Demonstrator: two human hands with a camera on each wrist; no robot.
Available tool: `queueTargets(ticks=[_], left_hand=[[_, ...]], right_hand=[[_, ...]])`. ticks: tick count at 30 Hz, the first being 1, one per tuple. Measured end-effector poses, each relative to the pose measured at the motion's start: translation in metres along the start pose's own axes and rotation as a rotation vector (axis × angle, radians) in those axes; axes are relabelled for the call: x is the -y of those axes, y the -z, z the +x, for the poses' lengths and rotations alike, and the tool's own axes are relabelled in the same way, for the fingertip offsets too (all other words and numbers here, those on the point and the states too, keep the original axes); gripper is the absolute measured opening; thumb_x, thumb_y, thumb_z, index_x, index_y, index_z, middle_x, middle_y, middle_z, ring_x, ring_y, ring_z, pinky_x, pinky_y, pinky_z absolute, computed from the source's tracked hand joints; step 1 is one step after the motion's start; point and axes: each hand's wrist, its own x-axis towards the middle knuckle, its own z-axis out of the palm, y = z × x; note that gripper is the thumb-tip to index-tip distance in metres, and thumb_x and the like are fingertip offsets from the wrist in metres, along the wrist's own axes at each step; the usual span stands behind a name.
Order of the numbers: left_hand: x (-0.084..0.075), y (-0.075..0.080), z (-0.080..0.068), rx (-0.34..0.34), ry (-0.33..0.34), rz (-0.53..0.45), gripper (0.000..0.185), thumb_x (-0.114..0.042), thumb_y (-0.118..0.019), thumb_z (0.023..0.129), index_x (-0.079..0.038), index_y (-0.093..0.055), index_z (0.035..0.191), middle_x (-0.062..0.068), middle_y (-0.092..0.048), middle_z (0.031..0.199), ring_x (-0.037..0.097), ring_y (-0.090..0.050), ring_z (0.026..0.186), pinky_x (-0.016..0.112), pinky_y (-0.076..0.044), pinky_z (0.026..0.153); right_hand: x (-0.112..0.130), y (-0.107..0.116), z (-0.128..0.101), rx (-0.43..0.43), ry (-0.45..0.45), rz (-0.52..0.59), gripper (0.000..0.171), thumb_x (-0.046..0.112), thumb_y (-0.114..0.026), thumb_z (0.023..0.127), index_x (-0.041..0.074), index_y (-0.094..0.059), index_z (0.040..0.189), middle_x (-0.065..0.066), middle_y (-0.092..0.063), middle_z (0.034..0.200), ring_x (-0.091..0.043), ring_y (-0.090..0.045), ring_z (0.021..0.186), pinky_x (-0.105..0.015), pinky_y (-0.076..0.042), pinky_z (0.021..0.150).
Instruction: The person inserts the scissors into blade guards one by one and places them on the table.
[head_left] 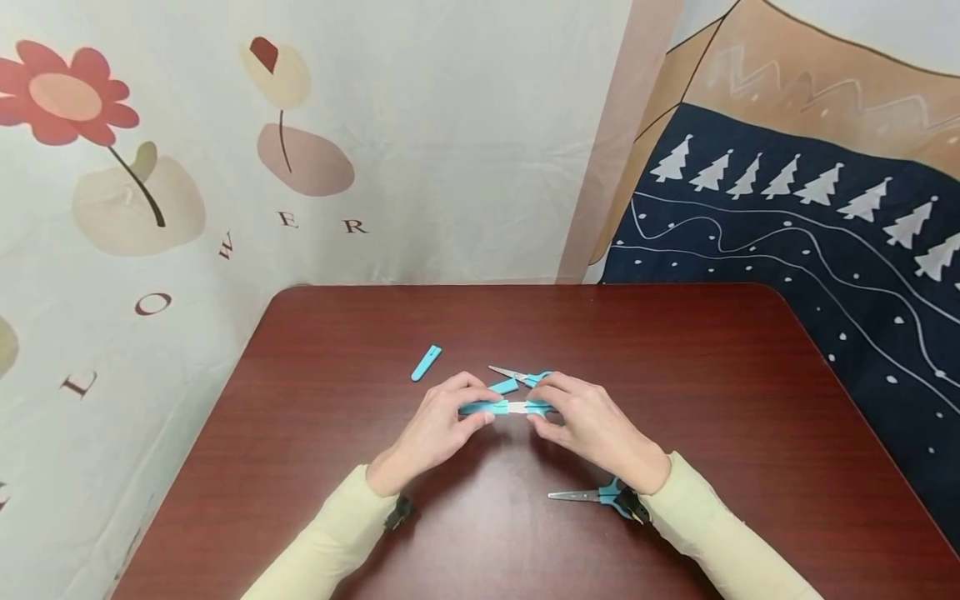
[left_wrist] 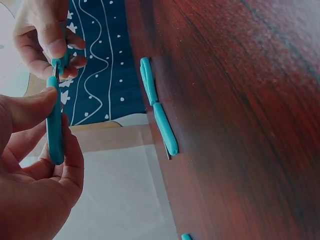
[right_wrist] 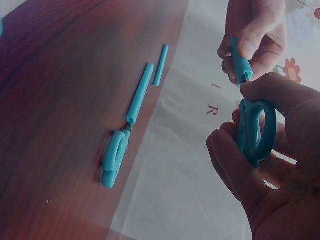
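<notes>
Both hands are raised above the table around one pair of scissors. My right hand [head_left: 588,421] grips its light blue handles [right_wrist: 268,131]. My left hand [head_left: 442,421] pinches a light blue blade cover [left_wrist: 55,125] between thumb and fingers. The blades [head_left: 517,407] run into the open end of the cover, and a short stretch of metal shows between cover and handles. Just behind the hands lie a second pair of scissors [head_left: 510,372], blades showing in the head view, and a loose cover [head_left: 504,387] close in front of it.
Another blue cover [head_left: 427,363] lies farther back on the left. A third pair of scissors [head_left: 577,496], uncovered, lies near the right wrist with its blades pointing left. The reddish-brown table [head_left: 337,333] meets printed cloth hangings [head_left: 465,167] behind.
</notes>
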Motion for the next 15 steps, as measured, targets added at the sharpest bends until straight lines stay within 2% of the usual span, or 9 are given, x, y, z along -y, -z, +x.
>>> queueTargets(ticks=[15], left_hand=[[0.0017, -0.0028, -0.0024, -0.002, 0.014, -0.026, 0.022, -0.005, -0.079, 0.091, -0.011, -0.078, 0.111, -0.005, -0.064, 0.105, 0.008, -0.053, 0.076, 0.026, -0.047, 0.067]], right_hand=[[0.0018, 0.0006, 0.0015, 0.004, 0.008, -0.010, 0.024, 0.013, -0.087, 0.083, 0.010, -0.075, 0.104, 0.003, -0.066, 0.096, -0.005, -0.059, 0.069, -0.017, -0.054, 0.064]])
